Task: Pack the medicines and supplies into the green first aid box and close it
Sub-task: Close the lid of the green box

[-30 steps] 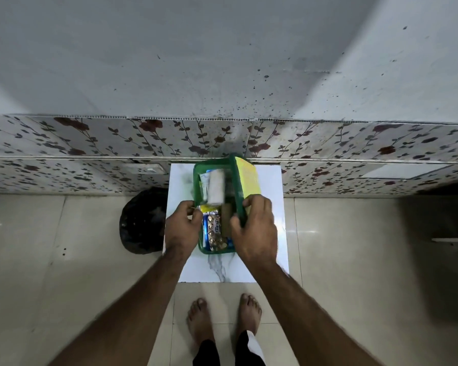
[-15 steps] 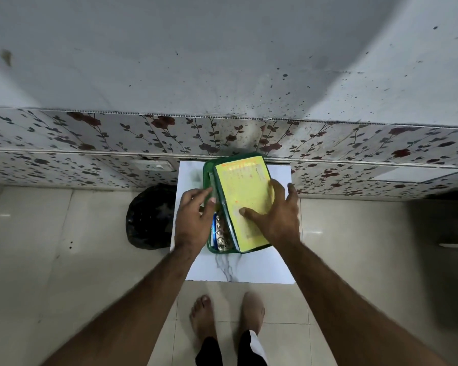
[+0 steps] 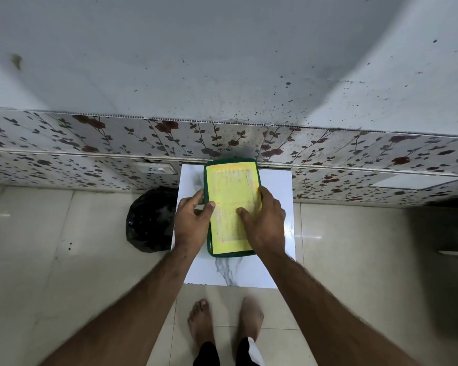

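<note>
Green first aid box point(image 3: 232, 207) lay on white bench point(image 3: 275, 260), lid down, long axis running near to far. Left hand point(image 3: 192, 220) at left edge, thumb on lid; right hand point(image 3: 265, 223) spread flat on lid's right half. Both equally near; press looked next.

Dim, cool light; broad soft shadows on the wall, wide-angle bending at edges.
</note>
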